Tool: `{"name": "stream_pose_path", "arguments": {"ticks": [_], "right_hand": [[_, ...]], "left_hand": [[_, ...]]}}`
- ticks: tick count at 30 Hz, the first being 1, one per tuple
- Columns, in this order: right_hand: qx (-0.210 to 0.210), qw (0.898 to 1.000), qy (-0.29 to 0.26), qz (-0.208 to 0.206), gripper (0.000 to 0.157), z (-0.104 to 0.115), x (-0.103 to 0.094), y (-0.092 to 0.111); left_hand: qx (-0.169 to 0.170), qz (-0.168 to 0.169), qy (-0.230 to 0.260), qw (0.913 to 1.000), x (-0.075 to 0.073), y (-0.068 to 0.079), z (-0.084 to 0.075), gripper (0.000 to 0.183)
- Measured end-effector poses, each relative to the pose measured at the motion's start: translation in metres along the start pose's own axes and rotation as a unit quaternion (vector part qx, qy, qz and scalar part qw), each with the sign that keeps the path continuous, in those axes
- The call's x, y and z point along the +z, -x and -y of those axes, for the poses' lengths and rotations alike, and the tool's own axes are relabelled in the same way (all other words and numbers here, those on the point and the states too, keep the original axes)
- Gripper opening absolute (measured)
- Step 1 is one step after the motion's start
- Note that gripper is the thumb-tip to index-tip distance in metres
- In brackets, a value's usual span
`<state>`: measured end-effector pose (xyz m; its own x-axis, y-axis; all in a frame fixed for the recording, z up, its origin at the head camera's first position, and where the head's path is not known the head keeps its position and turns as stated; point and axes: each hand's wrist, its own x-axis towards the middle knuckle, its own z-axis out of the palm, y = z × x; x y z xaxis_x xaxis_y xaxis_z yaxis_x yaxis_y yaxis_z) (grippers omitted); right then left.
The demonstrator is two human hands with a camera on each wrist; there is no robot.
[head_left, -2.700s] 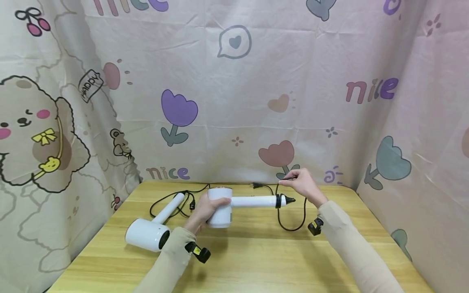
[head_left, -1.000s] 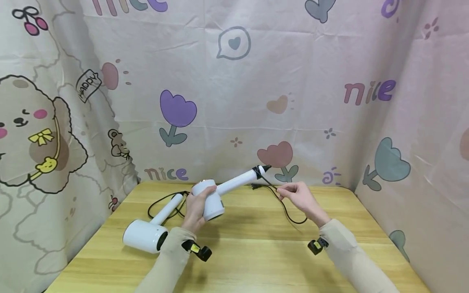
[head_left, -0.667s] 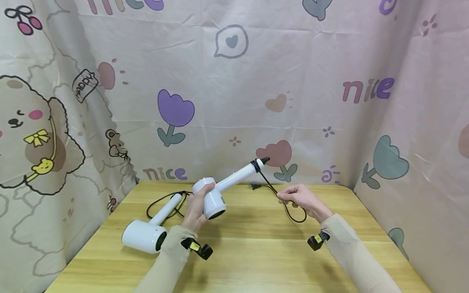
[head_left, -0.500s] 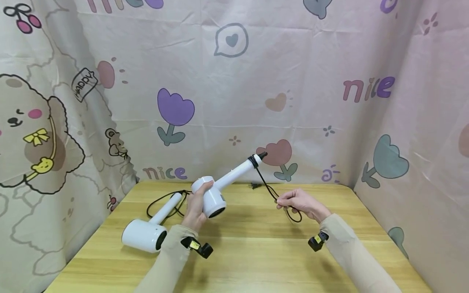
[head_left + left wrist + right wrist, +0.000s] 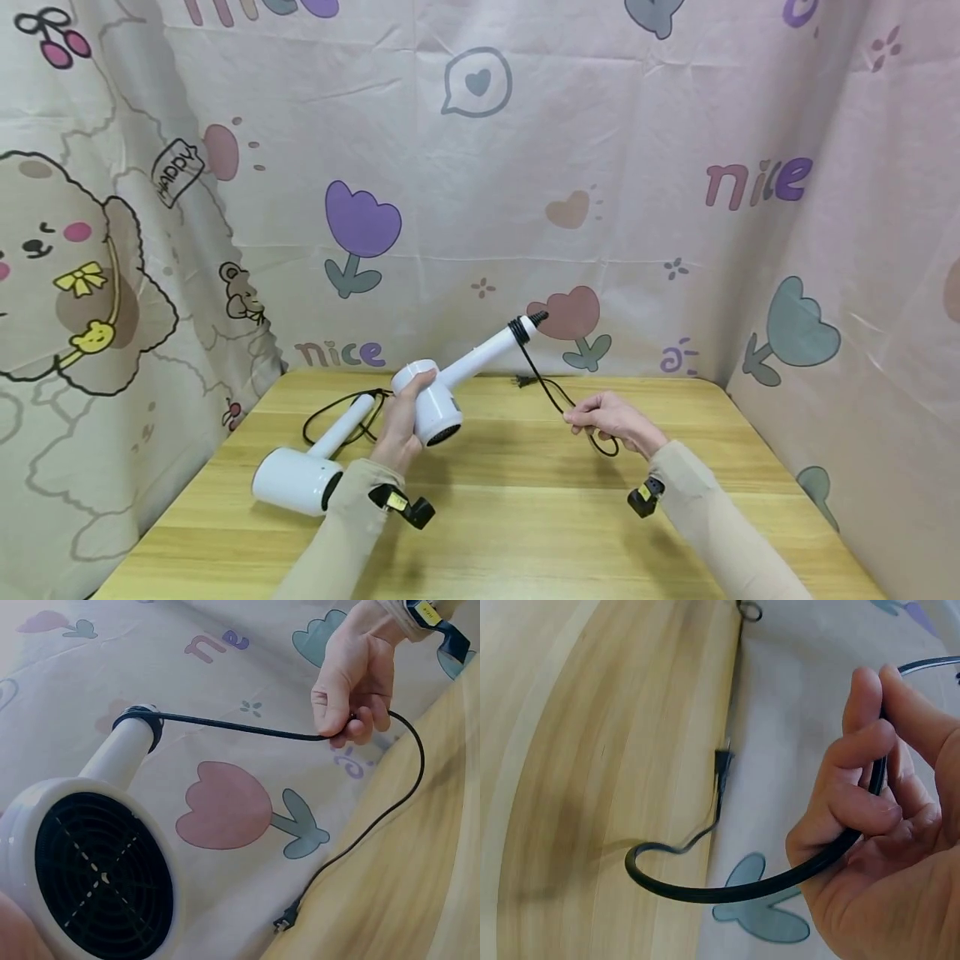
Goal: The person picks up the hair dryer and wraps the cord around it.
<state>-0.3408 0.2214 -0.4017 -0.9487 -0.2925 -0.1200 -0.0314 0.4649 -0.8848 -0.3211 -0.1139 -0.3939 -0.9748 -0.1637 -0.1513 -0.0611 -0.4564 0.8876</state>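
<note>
My left hand (image 5: pixel 399 425) grips a white hair dryer (image 5: pixel 480 357) by its barrel, holding it above the table with the handle slanting up to the right. Black cord (image 5: pixel 519 330) is wound in several turns near the handle's end. From there a stretch of it runs taut down to my right hand (image 5: pixel 611 419), which pinches it between thumb and forefinger, as the right wrist view shows. Past the fingers the cord (image 5: pixel 705 892) bends in a loop and ends in a plug (image 5: pixel 723 760) near the table's back edge. The dryer's dark grille (image 5: pixel 105 877) faces the left wrist camera.
A second white hair dryer (image 5: pixel 296 481) lies on the wooden table (image 5: pixel 525 533) at the left, its black cord (image 5: pixel 306 425) loosely coiled behind it. A patterned cloth (image 5: pixel 480 183) hangs close behind the table and at both sides.
The held dryer has tilted from level to handle-up. My right hand has come down from above the handle's end, drawing the cord taut. In the last half second little has moved.
</note>
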Motion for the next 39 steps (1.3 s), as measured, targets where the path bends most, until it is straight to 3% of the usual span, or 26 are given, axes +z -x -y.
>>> {"name": "stream_pose_path", "arguments": {"ticks": [4, 9, 15, 19, 22, 26, 29, 32, 35, 39], "right_hand": [[0.004, 1.000, 0.014, -0.015, 0.023, -0.008, -0.010, -0.004], [0.013, 0.994, 0.087, -0.060, 0.023, -0.016, -0.022, -0.010], [-0.033, 0.978, 0.169, -0.118, 0.019, -0.007, -0.023, -0.017], [-0.087, 0.960, 0.213, -0.162, 0.016, 0.004, -0.020, -0.021], [-0.106, 0.946, 0.234, -0.199, 0.020, 0.013, -0.020, -0.021], [-0.081, 0.937, 0.241, -0.239, 0.024, 0.023, -0.022, -0.018], [-0.084, 0.928, 0.253, -0.262, 0.026, 0.032, -0.023, -0.018], [-0.107, 0.915, 0.269, -0.281, 0.027, 0.041, -0.021, -0.019], [-0.127, 0.903, 0.286, -0.296, 0.029, 0.049, -0.016, -0.019], [-0.147, 0.898, 0.281, -0.306, 0.029, 0.057, -0.009, -0.018]], "left_hand": [[-0.022, 0.032, -0.020, 0.9990, -0.001, -0.002, 0.001, 0.065], [-0.058, 0.098, -0.080, 0.9902, -0.004, -0.004, 0.005, 0.068], [-0.125, 0.201, -0.124, 0.9636, -0.011, -0.008, 0.010, 0.070], [-0.152, 0.243, -0.139, 0.9480, -0.015, -0.010, 0.015, 0.072], [-0.151, 0.248, -0.153, 0.9446, -0.017, -0.011, 0.019, 0.073], [-0.153, 0.255, -0.165, 0.9402, -0.020, -0.013, 0.024, 0.074], [-0.150, 0.259, -0.177, 0.9378, -0.022, -0.014, 0.023, 0.075], [-0.111, 0.225, -0.223, 0.9420, -0.023, -0.016, 0.019, 0.071], [-0.064, 0.179, -0.283, 0.9403, -0.025, -0.017, 0.013, 0.068], [-0.028, 0.142, -0.325, 0.9346, -0.028, -0.016, 0.006, 0.071]]}}
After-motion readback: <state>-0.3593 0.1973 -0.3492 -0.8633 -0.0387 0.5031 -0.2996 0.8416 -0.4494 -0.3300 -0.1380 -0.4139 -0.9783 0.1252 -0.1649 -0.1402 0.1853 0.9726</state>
